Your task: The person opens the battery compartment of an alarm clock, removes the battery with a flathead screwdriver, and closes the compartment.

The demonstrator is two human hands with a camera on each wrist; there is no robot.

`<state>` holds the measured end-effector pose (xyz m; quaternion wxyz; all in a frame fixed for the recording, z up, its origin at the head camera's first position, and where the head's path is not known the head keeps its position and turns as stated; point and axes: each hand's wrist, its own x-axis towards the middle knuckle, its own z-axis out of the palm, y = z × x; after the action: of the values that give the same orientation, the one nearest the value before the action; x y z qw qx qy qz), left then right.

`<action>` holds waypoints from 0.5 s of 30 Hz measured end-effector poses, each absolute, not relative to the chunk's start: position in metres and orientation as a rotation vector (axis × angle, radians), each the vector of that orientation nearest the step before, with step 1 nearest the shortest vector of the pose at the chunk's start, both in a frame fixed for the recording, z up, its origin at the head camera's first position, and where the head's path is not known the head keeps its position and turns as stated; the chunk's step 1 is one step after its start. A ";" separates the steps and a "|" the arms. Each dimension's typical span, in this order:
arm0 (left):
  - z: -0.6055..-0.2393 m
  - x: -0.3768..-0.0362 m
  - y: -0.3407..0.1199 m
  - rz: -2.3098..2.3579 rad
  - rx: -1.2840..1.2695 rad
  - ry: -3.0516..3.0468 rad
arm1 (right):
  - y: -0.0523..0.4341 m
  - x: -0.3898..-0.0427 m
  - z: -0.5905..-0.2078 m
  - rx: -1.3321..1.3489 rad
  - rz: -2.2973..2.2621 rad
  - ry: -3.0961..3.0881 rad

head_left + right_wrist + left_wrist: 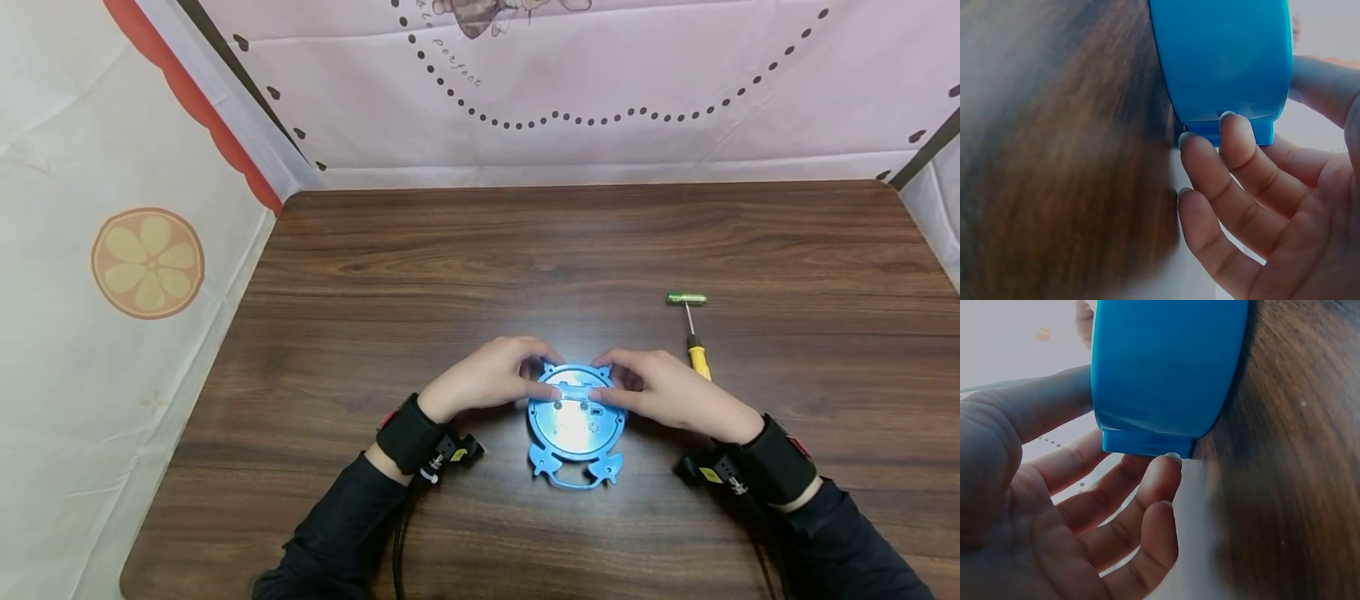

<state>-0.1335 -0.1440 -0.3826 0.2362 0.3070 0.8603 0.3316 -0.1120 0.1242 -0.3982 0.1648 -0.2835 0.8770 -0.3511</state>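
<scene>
A blue alarm clock [576, 429] lies back side up on the table, its looped handle toward the near edge and its feet away. My left hand [498, 375] grips its far left edge, thumb on the back near the battery cover [576, 390] and fingers at a foot. From the other side my right hand [660, 387] holds it likewise, thumb by the cover. The left wrist view shows curled fingertips beside the clock's side wall [1169, 369]. In the right wrist view, fingers reach the foot below the blue wall [1225, 59].
A yellow and black screwdriver [697, 358] lies beyond my right hand, its tip at a green cylinder that looks like a battery [686, 298]. The brown wooden table [420, 267] is bordered by white printed cloth [600, 83] at the back and left.
</scene>
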 end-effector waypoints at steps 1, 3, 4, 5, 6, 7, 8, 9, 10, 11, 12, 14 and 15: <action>-0.383 -0.134 -0.144 0.903 0.849 2.362 | 0.124 -0.112 -0.398 -0.809 -0.996 2.503; -0.382 -0.134 -0.144 0.890 0.868 2.366 | 0.124 -0.111 -0.396 -0.813 -0.986 2.512; -0.382 -0.133 -0.144 0.878 0.880 2.372 | 0.123 -0.111 -0.395 -0.815 -0.980 2.518; -0.382 -0.133 -0.144 0.861 0.894 2.383 | 0.123 -0.111 -0.395 -0.818 -0.976 2.522; -0.382 -0.132 -0.143 0.843 0.908 2.395 | 0.123 -0.110 -0.394 -0.828 -0.966 2.533; -0.382 -0.131 -0.143 0.824 0.927 2.407 | 0.123 -0.109 -0.394 -0.838 -0.957 2.546; -0.381 -0.130 -0.143 0.803 0.951 2.423 | 0.123 -0.109 -0.393 -0.850 -0.951 2.564; -0.380 -0.129 -0.142 0.778 0.981 2.443 | 0.122 -0.108 -0.393 -0.866 -0.941 2.589; -0.379 -0.127 -0.142 0.750 1.024 2.468 | 0.122 -0.107 -0.392 -0.886 -0.928 2.619; -0.378 -0.126 -0.141 0.719 1.081 2.494 | 0.122 -0.106 -0.392 -0.911 -0.914 2.655; -0.377 -0.124 -0.141 0.692 1.143 2.515 | 0.122 -0.105 -0.391 -0.941 -0.901 2.693; -0.375 -0.119 -0.140 0.639 1.279 2.555 | 0.122 -0.104 -0.390 -1.005 -0.888 2.750; -0.374 -0.117 -0.141 0.611 1.345 2.572 | 0.122 -0.103 -0.390 -1.047 -0.885 2.764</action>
<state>-0.1169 -0.1408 -0.3736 0.0876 0.4518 0.8638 0.2052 -0.1035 0.1223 -0.3896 0.0281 -0.3392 0.8955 -0.2867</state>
